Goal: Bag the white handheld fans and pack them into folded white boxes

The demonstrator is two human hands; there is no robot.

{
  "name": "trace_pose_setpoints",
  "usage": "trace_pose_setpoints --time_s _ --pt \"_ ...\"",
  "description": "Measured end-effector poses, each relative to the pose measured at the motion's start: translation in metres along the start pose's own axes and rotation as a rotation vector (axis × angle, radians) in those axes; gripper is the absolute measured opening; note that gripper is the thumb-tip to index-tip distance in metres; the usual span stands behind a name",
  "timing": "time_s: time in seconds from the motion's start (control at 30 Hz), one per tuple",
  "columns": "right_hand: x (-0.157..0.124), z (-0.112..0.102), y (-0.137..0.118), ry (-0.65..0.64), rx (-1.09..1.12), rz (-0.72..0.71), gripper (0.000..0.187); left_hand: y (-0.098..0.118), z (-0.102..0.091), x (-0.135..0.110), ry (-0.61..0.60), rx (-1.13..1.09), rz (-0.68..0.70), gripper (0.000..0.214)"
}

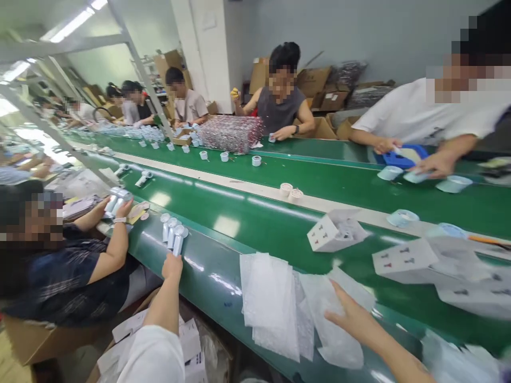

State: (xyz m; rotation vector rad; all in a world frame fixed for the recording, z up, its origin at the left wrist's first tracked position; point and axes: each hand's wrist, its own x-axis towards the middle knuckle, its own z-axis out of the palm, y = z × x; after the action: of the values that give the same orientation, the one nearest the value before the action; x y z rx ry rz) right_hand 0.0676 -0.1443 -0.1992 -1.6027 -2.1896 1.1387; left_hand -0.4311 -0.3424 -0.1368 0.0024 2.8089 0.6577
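My left hand (pixel 172 266) is closed around the lower end of a light-blue handheld device (pixel 179 238) with a round head and a straight handle. Two similar devices (pixel 165 226) stand close beside it on the near edge of the line. Over to the right, my right hand (pixel 353 316) has its fingers apart above a translucent bubble-wrap bag (pixel 335 324); whether it touches the bag I cannot tell. More of these bags (pixel 267 292) lie in an overlapping stack just left of that hand.
Green conveyor belts (pixel 247 223) run across, split by a pale strip. White printed boxes (pixel 335 231) lie at the right. A co-worker (pixel 80 250) sits close on my left holding devices; others work across the belt. White cartons (pixel 191 340) stand below my left arm.
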Motion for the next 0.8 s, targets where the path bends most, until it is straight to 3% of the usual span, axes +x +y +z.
trace_pose_setpoints --time_s 0.07,0.13,0.2,0.27,0.3,0.37,0.43,0.5,0.57,0.6,0.63,0.7,0.8 --pt "-0.008 0.004 -0.004 0.012 -0.003 0.034 0.094 -0.006 0.005 -0.003 -0.029 -0.04 0.051 0.018" --pt "-0.015 -0.002 -0.009 0.139 -0.004 0.066 0.102 -0.004 0.008 -0.017 -0.062 -0.119 0.105 0.023" --pt "-0.024 -0.012 -0.017 0.296 0.05 0.066 0.093 0.001 0.015 -0.046 -0.1 -0.221 0.146 0.029" --pt "-0.036 -0.019 -0.033 0.351 0.245 0.108 0.071 0.006 0.029 -0.097 -0.184 -0.384 0.179 0.033" --pt "-0.043 -0.02 -0.043 0.306 0.406 0.156 0.062 0.007 0.037 -0.131 -0.285 -0.577 0.187 0.034" --pt "-0.058 -0.018 -0.066 0.093 0.804 0.262 0.058 0.006 0.056 -0.207 -0.575 -0.807 0.211 0.04" --pt "-0.072 -0.013 -0.083 -0.085 1.155 0.301 0.059 0.005 0.075 -0.277 -0.882 -0.787 0.27 0.04" --pt "-0.083 -0.013 -0.088 -0.044 1.344 0.338 0.059 0.014 0.091 -0.322 -1.212 -0.576 0.499 0.034" --pt "-0.094 -0.024 -0.077 0.076 1.374 0.395 0.054 0.042 0.106 -0.332 -1.416 -0.265 0.975 0.028" --pt "-0.1 -0.032 -0.067 0.092 1.361 0.422 0.053 0.063 0.115 -0.326 -1.369 -0.09 1.252 0.027" --pt "-0.108 -0.041 -0.056 0.059 1.344 0.439 0.052 0.088 0.124 -0.317 -1.145 0.086 1.466 0.031" --pt "-0.126 -0.059 -0.033 -0.067 1.314 0.451 0.051 0.139 0.146 -0.296 -1.007 0.171 1.574 0.038" --pt "-0.155 -0.072 -0.009 -0.228 1.324 0.435 0.049 0.194 0.182 -0.287 -1.035 0.441 1.868 0.064"
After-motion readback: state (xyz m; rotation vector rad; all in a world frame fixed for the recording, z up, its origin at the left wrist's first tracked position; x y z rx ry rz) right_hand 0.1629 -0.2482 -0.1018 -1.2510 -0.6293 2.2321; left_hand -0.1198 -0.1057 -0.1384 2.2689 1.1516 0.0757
